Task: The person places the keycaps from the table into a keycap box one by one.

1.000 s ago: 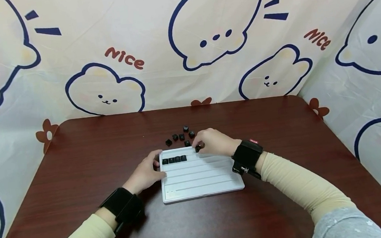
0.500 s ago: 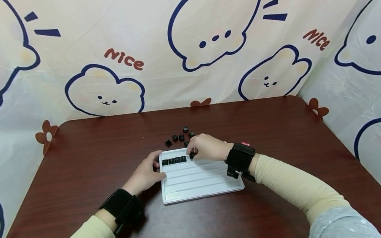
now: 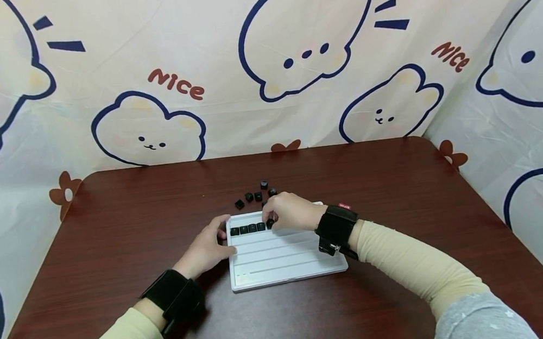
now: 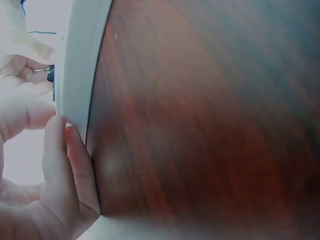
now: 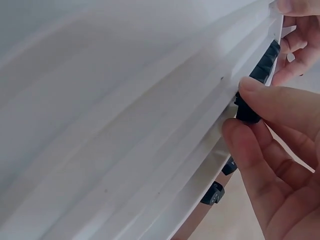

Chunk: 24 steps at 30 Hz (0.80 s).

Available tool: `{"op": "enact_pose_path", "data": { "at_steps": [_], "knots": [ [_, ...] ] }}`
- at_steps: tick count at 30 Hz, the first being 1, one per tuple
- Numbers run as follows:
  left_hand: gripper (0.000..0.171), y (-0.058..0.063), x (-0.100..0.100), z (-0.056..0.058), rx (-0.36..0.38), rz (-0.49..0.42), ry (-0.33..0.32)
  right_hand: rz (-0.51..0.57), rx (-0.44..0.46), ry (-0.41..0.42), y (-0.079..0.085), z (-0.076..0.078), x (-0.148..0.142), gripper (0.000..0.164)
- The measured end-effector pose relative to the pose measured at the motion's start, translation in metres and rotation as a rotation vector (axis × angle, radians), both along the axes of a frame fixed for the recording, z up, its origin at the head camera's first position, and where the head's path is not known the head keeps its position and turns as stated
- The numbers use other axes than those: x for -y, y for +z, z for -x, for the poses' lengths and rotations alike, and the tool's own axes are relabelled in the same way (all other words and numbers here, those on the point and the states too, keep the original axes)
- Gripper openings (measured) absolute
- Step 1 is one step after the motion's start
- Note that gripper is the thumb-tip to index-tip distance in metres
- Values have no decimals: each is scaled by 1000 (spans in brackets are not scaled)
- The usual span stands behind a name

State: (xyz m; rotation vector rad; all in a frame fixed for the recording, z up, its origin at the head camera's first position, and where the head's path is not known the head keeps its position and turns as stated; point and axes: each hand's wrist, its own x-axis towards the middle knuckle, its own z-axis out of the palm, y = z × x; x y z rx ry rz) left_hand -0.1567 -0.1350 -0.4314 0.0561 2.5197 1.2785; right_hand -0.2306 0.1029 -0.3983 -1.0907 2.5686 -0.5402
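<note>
On the table lies a white ridged tray. Several black keycaps stand in a row along its far-left groove. My right hand pinches one black keycap between thumb and fingertips at the right end of that row. In the right wrist view this keycap stands against the row, low in the groove. My left hand holds the tray's left edge. In the left wrist view, the left fingers touch the tray's side; part of the thumb's contact is washed out by glare.
Several loose black keycaps lie scattered on the brown table just beyond the tray. Some sit close to my right hand, partly hidden by it. A patterned white cloth hangs behind the table and at its sides.
My right hand has moved left and slightly down with the keycap, bringing it from the tray's far edge to the end of the row. The left hand and the tray hold their place.
</note>
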Motion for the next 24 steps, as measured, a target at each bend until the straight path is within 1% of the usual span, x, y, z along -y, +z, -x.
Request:
{"op": "enact_pose_path", "data": {
  "at_steps": [10,17,24],
  "knots": [
    [77,0,1,0,3,-12,-3,-16,33,-24,0,-2,4,24],
    [76,1,1,-1,6,-10,-3,-5,25,-12,-1,-2,4,26],
    [77,0,0,0,2,-14,-6,-27,17,-20,0,-2,6,25]
  ]
}}
